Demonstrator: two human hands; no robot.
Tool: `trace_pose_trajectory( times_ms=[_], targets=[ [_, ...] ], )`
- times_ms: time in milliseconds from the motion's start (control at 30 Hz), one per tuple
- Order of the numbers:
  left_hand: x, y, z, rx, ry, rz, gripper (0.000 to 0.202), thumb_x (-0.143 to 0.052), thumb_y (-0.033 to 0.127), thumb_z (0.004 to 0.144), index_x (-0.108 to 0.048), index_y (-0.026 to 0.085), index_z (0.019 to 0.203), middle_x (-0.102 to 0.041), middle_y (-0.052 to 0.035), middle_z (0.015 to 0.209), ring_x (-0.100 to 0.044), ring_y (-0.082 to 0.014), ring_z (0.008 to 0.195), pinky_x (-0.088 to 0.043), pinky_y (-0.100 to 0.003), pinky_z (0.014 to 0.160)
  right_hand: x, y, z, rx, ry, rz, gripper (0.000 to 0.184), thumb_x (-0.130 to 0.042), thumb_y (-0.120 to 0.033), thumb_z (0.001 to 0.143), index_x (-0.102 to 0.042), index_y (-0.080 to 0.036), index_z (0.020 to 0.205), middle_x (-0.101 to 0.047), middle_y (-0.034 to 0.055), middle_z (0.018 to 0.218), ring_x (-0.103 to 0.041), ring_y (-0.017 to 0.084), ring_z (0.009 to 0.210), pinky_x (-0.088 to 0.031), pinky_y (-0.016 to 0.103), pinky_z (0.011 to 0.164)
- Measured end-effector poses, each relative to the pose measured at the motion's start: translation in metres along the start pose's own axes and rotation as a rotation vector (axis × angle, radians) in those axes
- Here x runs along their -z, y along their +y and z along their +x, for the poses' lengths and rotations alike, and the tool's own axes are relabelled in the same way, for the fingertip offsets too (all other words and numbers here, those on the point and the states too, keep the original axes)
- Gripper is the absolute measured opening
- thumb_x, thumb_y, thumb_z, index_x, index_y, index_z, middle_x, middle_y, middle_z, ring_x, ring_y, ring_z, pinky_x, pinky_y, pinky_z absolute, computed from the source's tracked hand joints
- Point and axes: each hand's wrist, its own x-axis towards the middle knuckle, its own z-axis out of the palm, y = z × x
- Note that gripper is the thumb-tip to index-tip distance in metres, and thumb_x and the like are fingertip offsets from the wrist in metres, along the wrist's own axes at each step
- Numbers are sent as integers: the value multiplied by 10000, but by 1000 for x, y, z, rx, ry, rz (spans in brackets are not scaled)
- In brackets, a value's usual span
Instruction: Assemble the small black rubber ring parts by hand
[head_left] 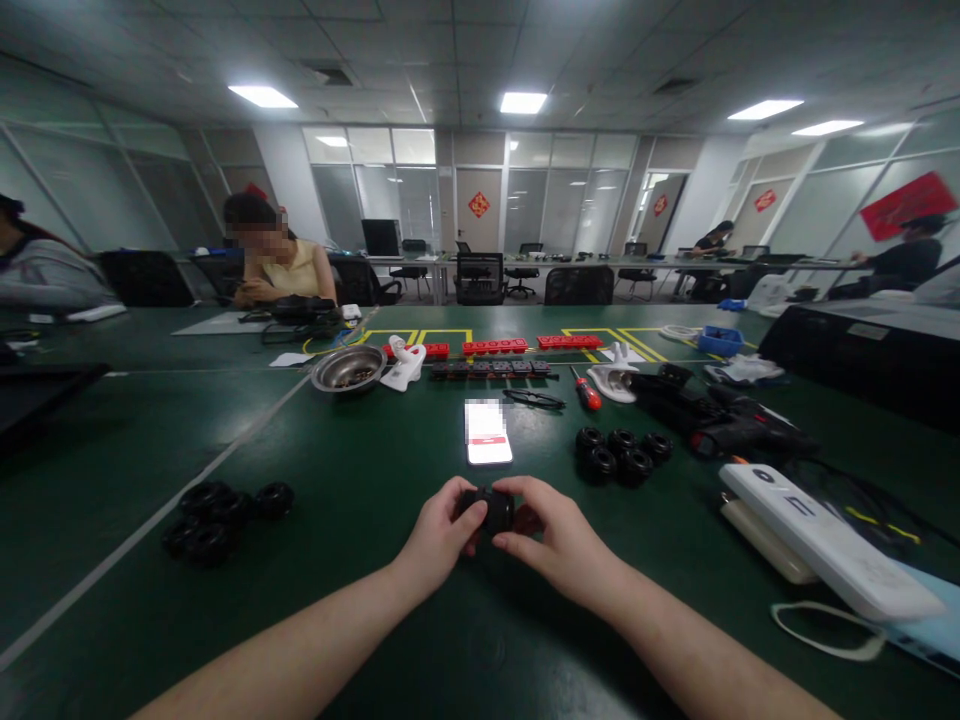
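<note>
Both my hands meet low in the middle of the green table (360, 600), gripping one small black round part (491, 508) between them. My left hand (439, 535) pinches its left side with thumb and fingers closed. My right hand (551, 535) wraps its right side, thumb on top. A lit phone (487, 434) lies just beyond the part. A pile of similar black round parts (217, 515) rests to the left, and another cluster (622, 452) to the right.
A metal bowl (348, 368), rows of red and black blocks (495, 358), a red-handled screwdriver (585, 388), a black power tool (712, 415) and a white flat device (825, 545) lie around. People sit at the far left, behind the table and at the right.
</note>
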Motion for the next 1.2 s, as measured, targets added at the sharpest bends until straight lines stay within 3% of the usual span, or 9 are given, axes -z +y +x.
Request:
trace_pose_trajectory(
  times_ms=[100,300,433,567,700,833,933,1067,1200],
  targets=[
    [-1,-2,0,26,39,54,359,-476,523,717,-427,167,722,-393,97,435,-350,-39,336,-242,-135,320,-3,-4,-3,86,6,-47,416,-574,-120,707,-472,-238,1093,-499,53,1067,-532,159,862,-486,289,720],
    [-6,2,-8,24,43,57,422,-443,487,765,-374,184,1049,-494,66,527,-391,-50,325,-269,-136,309,0,0,1,109,61,17,339,-528,-169,755,-522,-254,1083,-415,58,1193,-447,201,1063,-425,344,861],
    [-4,1,-7,10,-38,22,405,-442,464,778,-381,184,1064,-545,34,570,-436,-57,337,-273,-143,325,-4,11,4,55,140,179,236,-481,-218,800,-568,-249,1017,-503,53,1059,-503,183,969,-430,347,837],
    [-3,5,-6,29,-116,-111,427,-560,379,719,-409,193,1072,-581,-33,834,-569,-112,562,-387,-191,450,-9,18,6,-70,144,380,535,-613,-237,689,-398,-230,1178,-502,60,1050,-542,172,873,-473,317,730],
    [-5,13,-11,66,-262,-183,516,-579,316,716,-356,177,1159,-582,-88,956,-605,-193,766,-424,-264,608,-4,16,8,-198,93,355,290,-624,-312,671,-535,-155,898,-584,36,823,-572,165,717,-469,298,632],
    [-5,14,-12,63,-236,-48,494,-491,360,786,-337,153,1207,-604,-99,889,-598,-192,731,-416,-278,595,5,10,9,-197,73,316,244,-592,-341,705,-576,-134,832,-603,28,715,-570,163,664,-458,295,619],
    [-2,12,-8,-20,-154,62,472,-536,405,746,-443,161,1139,-583,-86,894,-568,-195,759,-415,-268,595,10,10,9,-135,24,310,272,-565,-328,742,-590,-143,940,-624,54,841,-573,181,773,-451,310,697],
    [4,5,-1,-172,-43,267,436,-516,546,688,-595,151,855,-536,-61,847,-516,-197,776,-398,-252,594,14,12,9,-84,-44,279,341,-548,-325,762,-563,-179,1070,-579,53,932,-545,174,820,-438,306,714],
    [6,-1,2,-125,-34,315,596,-338,681,680,-562,128,664,-484,-22,652,-460,-141,575,-344,-228,484,17,10,9,-25,-127,237,401,-594,-291,727,-540,-216,1117,-517,31,902,-519,148,762,-436,286,677]
  ],
)
